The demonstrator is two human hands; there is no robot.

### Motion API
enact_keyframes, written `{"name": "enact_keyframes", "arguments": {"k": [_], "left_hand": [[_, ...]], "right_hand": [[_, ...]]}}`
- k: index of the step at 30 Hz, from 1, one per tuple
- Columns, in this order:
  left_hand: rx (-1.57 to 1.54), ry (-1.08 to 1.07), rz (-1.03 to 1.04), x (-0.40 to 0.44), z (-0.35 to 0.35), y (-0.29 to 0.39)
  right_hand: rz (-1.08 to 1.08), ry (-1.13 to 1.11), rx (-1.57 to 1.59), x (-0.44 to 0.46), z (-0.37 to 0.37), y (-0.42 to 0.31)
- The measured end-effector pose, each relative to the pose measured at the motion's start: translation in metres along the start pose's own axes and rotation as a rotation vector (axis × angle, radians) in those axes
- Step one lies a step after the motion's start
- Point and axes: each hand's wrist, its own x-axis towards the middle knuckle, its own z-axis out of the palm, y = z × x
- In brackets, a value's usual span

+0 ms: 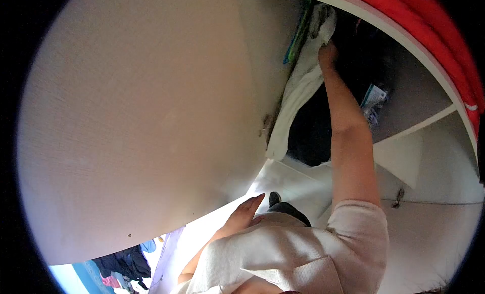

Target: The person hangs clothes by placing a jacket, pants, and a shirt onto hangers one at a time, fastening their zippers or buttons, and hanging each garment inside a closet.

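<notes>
Inside a dim cupboard, my right hand [327,54] reaches up with its fingers closed on a white cloth [299,89]. The cloth hangs down the left side of the compartment, next to a dark garment [310,130]. My left hand [247,210] is near my waist, fingers stretched out, with nothing visible in it. A plastic packet [374,103] lies on the shelf right of my right forearm. Close to the cloth's upper left is a blue-green strip-like item [295,39].
A large pale door panel [141,107] fills the left side. Red fabric [429,26] lies along the cupboard's top edge. A white divider [429,123] and another door with a latch [398,198] are at the right. Dark clothes [126,263] are at the lower left.
</notes>
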Motion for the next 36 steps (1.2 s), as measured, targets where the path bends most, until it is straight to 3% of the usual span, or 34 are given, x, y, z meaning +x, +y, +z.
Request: {"name": "enact_keyframes", "arguments": {"k": [2, 5, 7, 9, 11, 13, 16, 18, 22, 24, 28, 30, 31, 32, 34, 35, 36], "left_hand": [[-0.03, 0.029, -0.033, -0.003, 0.001, 0.0], [0.079, 0.023, -0.084, -0.002, -0.006, 0.006], [0.139, 0.047, -0.048, 0.0, -0.013, 0.008], [0.179, 0.067, -0.059, -0.003, -0.015, 0.009], [0.098, 0.031, -0.141, -0.006, -0.008, 0.004], [0.075, 0.02, -0.156, -0.007, -0.013, 0.006], [0.149, 0.042, -0.141, -0.01, -0.015, 0.006], [0.166, 0.02, -0.153, -0.011, -0.016, 0.009], [0.186, 0.014, -0.154, -0.018, -0.008, 0.004], [0.196, -0.036, -0.171, -0.025, -0.01, 0.002], [-0.206, -0.086, -0.28, -0.063, -0.004, -0.009], [-0.51, -0.068, -0.333, -0.093, -0.003, -0.013], [-0.656, -0.118, -0.382, -0.11, 0.003, -0.019], [-0.8, -0.167, -0.424, -0.129, 0.012, -0.03], [-1.011, -0.212, -0.457, -0.171, 0.025, -0.043], [-0.996, -0.221, -0.445, -0.192, 0.031, -0.051], [-0.987, -0.222, -0.439, -0.214, 0.04, -0.06]], "right_hand": [[-0.205, 0.097, -0.044, -0.021, 0.015, -0.011], [-0.796, 0.414, -0.185, -0.09, -0.019, -0.046], [-0.918, 0.083, -0.365, -0.132, -0.044, -0.055], [-1.084, -0.146, -0.577, -0.176, -0.019, -0.004], [-1.105, -0.585, -0.855, -0.213, -0.019, 0.047], [-1.2, -0.572, -0.958, -0.219, -0.013, 0.125], [-0.752, -0.813, -1.323, -0.206, -0.004, 0.141], [-0.9, -0.76, -1.371, -0.194, 0.036, 0.211], [-1.101, -0.861, -1.247, -0.23, 0.003, 0.167], [-1.205, -0.848, -1.244, -0.252, -0.003, 0.191], [-1.191, -0.765, -0.897, -0.312, -0.005, 0.216], [-0.828, -0.871, -0.733, -0.373, -0.012, 0.213], [-0.668, -1.207, -0.74, -0.402, -0.002, 0.237], [-0.592, -1.22, -0.629, -0.446, -0.002, 0.256], [-0.274, -1.78, -0.447, -0.51, -0.029, 0.193], [-0.233, -1.752, -0.093, -0.565, -0.015, 0.232], [-0.184, -1.82, -0.134, -0.604, -0.019, 0.217]]}}
